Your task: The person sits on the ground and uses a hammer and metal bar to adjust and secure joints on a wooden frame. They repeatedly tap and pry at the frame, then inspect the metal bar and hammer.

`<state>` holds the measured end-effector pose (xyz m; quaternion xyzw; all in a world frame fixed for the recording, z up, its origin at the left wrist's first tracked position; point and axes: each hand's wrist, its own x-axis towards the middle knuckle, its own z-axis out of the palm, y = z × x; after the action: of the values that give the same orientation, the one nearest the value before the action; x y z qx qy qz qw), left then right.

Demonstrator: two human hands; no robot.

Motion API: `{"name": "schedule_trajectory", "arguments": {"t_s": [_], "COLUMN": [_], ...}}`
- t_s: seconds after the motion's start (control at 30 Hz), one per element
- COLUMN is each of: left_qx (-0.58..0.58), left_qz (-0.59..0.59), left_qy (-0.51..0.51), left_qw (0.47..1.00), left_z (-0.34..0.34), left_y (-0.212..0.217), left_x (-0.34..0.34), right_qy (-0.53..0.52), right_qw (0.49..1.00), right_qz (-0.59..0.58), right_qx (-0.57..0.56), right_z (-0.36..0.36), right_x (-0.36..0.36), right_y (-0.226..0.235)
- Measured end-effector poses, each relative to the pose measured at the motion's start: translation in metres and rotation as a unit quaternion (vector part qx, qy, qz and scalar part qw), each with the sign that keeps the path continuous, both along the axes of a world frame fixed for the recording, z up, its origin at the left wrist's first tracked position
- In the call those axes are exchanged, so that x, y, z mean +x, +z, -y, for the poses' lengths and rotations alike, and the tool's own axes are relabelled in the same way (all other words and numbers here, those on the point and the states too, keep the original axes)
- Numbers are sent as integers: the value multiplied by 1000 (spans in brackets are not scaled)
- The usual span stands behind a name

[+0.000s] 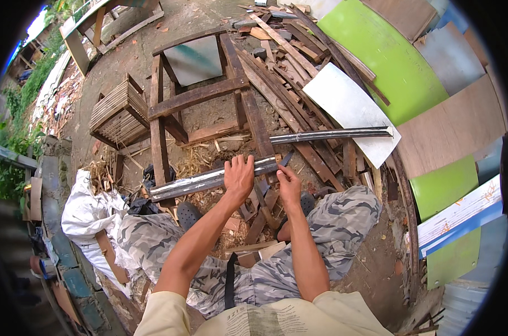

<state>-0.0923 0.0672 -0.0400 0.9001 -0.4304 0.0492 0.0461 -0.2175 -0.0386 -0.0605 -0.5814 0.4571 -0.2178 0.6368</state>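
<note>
left hand (238, 178): being laid palm-down over the long grey strip (209, 180), forearm extended from the lower edge; fingers curled over the strip's far edge, pressed together, thumb tucked on the near side.
right hand (289, 185): being held at the strip's right end; fingertips being pinched on a small dark blade-like tool (286, 159) touching that end. Exact grip on the tool cannot be told.
long grey strip: being supported across the dark wooden frame (198, 98), running from lower left to upper right, just above the knees in camouflage trousers (332, 224).
second strip (329, 134): being rested beyond the first, well apart from both hands, its right end lying on the white sheet (349, 106).
obstructions: frame rails being crossed under the strip; scrap wood pile (287, 56) lying behind; shavings and offcuts lying on the ground between the feet.
surroundings: slatted wooden crate (119, 112) at left of the frame; white sack (89, 213) near the left knee.
panels: curved green board (388, 56) at upper right; brown plywood sheet (450, 131) below it; white board with blue edge (461, 215) at lower right, print too small to tell.
</note>
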Motion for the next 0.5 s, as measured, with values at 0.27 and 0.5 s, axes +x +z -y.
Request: {"name": "schedule_trajectory", "arguments": {"t_s": [0.27,0.5], "left_qx": [11,112], "left_qz": [-17,-214], "left_qy": [-12,-111], "left_qw": [1000,964], "left_z": [12,8], "left_y": [8,43], "left_x": [-6,22], "right_qy": [-36,-29], "right_qw": [996,995], "right_qz": [64,60], "right_qx": [52,69], "right_z": [6,14], "right_x": [-4,-4], "right_y": [-17,-12]}}
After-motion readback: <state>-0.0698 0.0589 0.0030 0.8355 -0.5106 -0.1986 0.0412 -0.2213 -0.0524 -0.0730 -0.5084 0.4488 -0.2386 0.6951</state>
